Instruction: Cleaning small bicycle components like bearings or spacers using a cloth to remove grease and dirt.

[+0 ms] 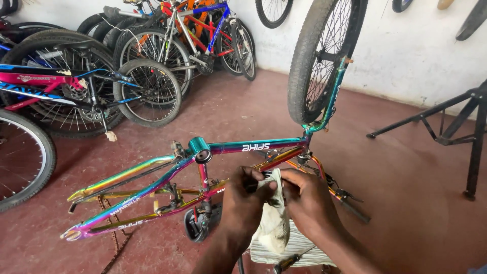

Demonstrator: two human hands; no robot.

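Observation:
An iridescent teal-and-purple bicycle frame (152, 190) stands upside down on the red floor, front wheel (319, 56) up in the air, rear wheel off. My left hand (243, 200) and my right hand (307, 200) meet over a dirty white rag (274, 215), both gripping it just in front of the frame's down tube. The rag seems wrapped around a small dark part that I cannot make out. A loose chain (114, 236) hangs from the rear of the frame onto the floor.
Several bicycles (91, 76) lean against the white wall at the back left. A black repair stand (456, 127) stands at the right. A striped cloth (299, 251) and a screwdriver (291, 262) lie below my hands.

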